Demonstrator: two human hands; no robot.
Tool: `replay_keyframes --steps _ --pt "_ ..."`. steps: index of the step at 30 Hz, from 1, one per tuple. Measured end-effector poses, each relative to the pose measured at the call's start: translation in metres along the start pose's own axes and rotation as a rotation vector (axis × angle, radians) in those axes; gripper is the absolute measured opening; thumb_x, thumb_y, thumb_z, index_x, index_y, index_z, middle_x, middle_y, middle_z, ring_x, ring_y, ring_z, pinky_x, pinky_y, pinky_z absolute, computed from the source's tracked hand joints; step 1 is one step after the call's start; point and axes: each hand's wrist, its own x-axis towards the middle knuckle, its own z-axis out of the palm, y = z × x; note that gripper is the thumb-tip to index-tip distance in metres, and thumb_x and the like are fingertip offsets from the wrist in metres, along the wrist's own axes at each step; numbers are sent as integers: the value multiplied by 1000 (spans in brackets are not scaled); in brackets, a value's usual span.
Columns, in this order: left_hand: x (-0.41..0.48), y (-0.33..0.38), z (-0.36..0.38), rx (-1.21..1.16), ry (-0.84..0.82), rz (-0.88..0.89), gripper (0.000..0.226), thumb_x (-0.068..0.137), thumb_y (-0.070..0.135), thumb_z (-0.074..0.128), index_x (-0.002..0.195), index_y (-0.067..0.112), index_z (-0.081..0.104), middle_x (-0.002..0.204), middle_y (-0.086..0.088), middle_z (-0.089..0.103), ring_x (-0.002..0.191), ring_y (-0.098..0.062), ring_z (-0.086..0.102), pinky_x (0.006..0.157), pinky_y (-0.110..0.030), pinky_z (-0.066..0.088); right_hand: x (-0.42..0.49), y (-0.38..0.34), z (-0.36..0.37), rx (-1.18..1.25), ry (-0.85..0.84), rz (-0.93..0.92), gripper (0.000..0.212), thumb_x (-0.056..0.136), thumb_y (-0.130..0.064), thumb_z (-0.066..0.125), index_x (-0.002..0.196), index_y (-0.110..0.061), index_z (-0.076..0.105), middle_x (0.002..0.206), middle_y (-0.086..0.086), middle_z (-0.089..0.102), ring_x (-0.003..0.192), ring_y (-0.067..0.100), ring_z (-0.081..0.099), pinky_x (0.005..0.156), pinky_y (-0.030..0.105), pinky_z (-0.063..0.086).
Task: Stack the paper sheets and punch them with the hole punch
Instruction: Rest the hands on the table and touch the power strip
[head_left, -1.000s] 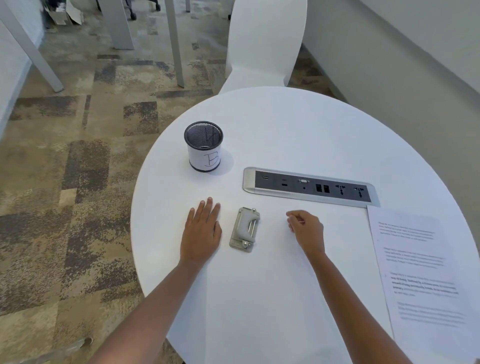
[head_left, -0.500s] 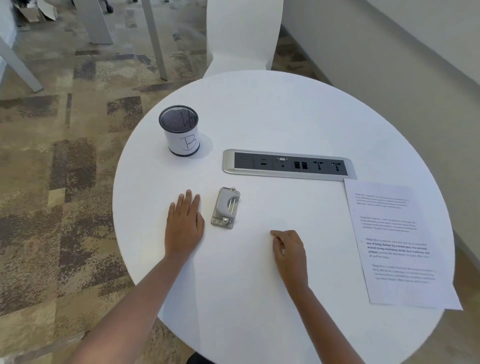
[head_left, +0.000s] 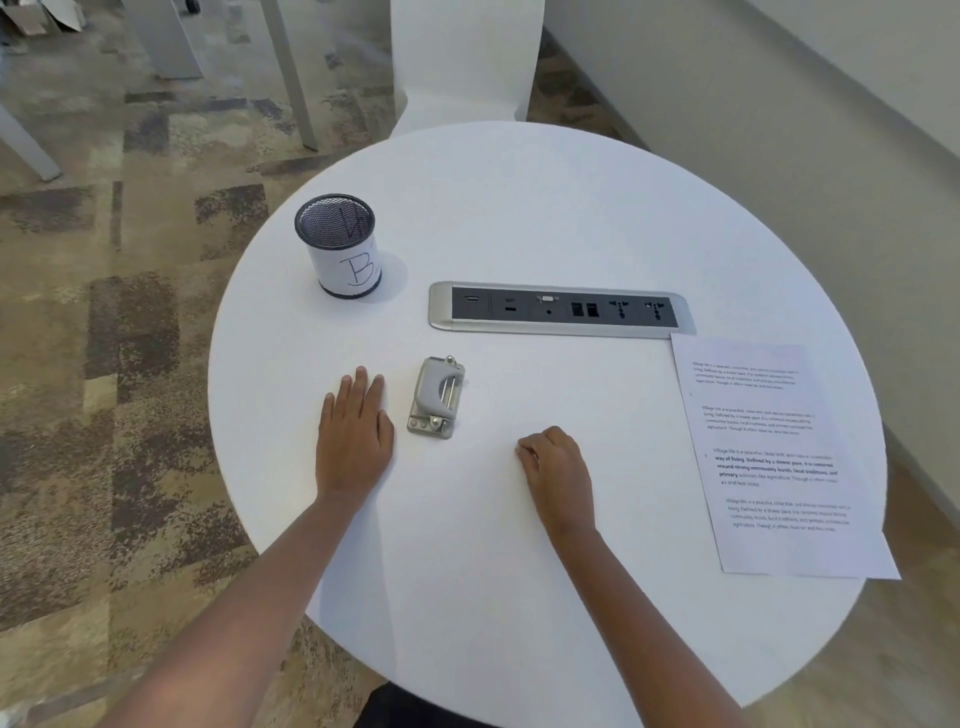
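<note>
Bright, even, diffuse light washes the white table (head_left: 519, 218), leaving only soft shadows beside the mesh cup (head_left: 340, 249). Wide-angle distortion bends the edges; distant floor is slightly soft

right hand (head_left: 558, 475) now nearer the table edge, well back from the hole punch (head_left: 436, 397)
</note>
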Motion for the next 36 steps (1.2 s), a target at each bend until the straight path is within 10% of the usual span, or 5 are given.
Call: replay_keyframes --steps 9,18,36 --pt "0 -1 1 -12 -5 -2 61 84 24 17 130 1 50 141 -22 45 130 -38 43 108 -52 33 15 -5 -5 -314 -112 -73 26 95 -14 32 100 -2 55 105 12 55 97 24 51 74 33 44" --pt "3 -4 4 -28 11 0 50 86 14 36 133 4 47 144 -19 42 134 -35 40 110 -50 30 46 -32 -5 128 -83 41 13 87 -9 49 89 -2 59 93 13 61 82 25 55 70 31 42" --pt "63 -26 -6 -12 3 100 54 84 27 30 129 8 54 138 -17 51 126 -35 49 104 -52 37 163 -161 -4 253 -33 -253 16 89 -14 50 89 -4 62 93 13 65 78 20 54 68 25 37"
